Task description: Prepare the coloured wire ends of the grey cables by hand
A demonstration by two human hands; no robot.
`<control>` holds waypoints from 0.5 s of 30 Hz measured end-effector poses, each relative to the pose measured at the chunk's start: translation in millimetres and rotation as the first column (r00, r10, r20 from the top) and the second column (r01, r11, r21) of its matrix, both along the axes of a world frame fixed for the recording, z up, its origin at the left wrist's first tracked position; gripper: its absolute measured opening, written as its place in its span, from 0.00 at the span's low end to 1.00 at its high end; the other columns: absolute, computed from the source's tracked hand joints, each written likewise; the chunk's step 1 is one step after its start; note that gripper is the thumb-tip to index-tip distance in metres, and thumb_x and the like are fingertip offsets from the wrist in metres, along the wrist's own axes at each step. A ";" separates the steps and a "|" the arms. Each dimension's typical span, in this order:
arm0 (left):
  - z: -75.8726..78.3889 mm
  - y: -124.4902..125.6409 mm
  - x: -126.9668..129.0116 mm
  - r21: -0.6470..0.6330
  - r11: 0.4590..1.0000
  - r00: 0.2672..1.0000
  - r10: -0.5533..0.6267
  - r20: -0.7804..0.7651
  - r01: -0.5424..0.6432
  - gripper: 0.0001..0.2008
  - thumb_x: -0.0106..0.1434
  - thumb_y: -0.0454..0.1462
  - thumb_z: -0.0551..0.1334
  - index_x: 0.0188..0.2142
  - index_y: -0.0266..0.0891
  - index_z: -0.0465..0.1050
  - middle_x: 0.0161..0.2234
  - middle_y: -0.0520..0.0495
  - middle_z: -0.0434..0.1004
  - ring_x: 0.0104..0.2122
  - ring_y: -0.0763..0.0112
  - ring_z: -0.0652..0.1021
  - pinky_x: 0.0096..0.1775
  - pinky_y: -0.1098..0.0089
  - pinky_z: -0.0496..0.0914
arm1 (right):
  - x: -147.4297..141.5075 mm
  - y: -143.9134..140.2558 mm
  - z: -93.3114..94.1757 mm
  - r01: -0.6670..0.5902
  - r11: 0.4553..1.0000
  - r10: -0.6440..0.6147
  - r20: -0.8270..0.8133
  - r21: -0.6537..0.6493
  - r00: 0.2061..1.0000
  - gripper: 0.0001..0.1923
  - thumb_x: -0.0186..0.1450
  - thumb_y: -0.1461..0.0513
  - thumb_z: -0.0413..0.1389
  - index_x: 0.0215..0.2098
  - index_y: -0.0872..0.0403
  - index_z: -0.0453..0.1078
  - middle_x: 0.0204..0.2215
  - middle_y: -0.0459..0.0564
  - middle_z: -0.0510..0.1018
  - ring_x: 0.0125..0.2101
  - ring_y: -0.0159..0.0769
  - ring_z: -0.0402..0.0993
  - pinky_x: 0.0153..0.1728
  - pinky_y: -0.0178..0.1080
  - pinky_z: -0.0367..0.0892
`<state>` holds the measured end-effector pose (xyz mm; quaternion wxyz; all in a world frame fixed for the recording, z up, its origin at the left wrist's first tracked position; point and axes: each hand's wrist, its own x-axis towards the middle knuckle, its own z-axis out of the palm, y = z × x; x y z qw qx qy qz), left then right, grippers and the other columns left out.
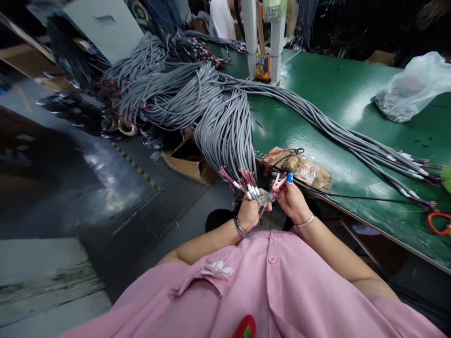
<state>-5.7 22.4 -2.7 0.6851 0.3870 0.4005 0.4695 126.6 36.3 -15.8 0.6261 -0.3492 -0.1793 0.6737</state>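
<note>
A thick bundle of grey cables (pixel 225 126) hangs off the edge of the green table (pixel 334 94), its ends fanning into red, green and white wires with white sleeves (pixel 246 185). My left hand (pixel 248 213) is closed around a few of these cable ends, just below the table's edge. Close beside it, my right hand (pixel 292 199) pinches thin wire ends between thumb and fingers, a blue cap on one fingertip. Both hands sit in front of my pink shirt.
A second run of grey cables (pixel 352 138) lies across the table to the right. A taped brown packet (pixel 303 169) lies at the table edge. A clear plastic bag (pixel 408 89), white posts (pixel 276 42), an open cardboard box (pixel 190 162) and a person in white (pixel 221 19) are around.
</note>
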 end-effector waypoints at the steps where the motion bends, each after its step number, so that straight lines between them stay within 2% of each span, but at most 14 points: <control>1: -0.1 0.0 -0.1 0.007 1.000 1.000 0.003 -0.001 -0.003 0.08 0.51 0.38 0.63 0.21 0.36 0.72 0.16 0.50 0.71 0.17 0.74 0.70 0.23 0.72 0.63 | -0.2 1.2 0.4 -0.031 0.999 0.030 -0.044 -0.023 0.999 0.19 0.58 0.45 0.60 0.31 0.53 0.72 0.25 0.46 0.77 0.23 0.30 0.70 0.24 0.34 0.66; 5: -1.2 -1.0 -0.6 0.017 1.000 1.000 0.020 -0.002 -0.020 0.08 0.52 0.38 0.63 0.20 0.36 0.72 0.15 0.50 0.70 0.17 0.75 0.69 0.23 0.72 0.63 | -1.0 5.7 -0.8 -0.042 0.998 0.034 -0.127 -0.056 0.991 0.17 0.57 0.48 0.62 0.33 0.53 0.73 0.27 0.45 0.79 0.22 0.30 0.71 0.24 0.35 0.67; 15: -1.5 -6.0 -4.5 0.034 0.999 0.998 -0.002 -0.061 0.004 0.10 0.53 0.39 0.64 0.19 0.36 0.72 0.16 0.49 0.71 0.19 0.75 0.70 0.25 0.72 0.63 | -4.3 4.5 -6.2 0.041 0.998 -0.045 -0.117 -0.037 0.992 0.20 0.57 0.44 0.60 0.32 0.52 0.71 0.25 0.44 0.77 0.23 0.29 0.71 0.25 0.34 0.68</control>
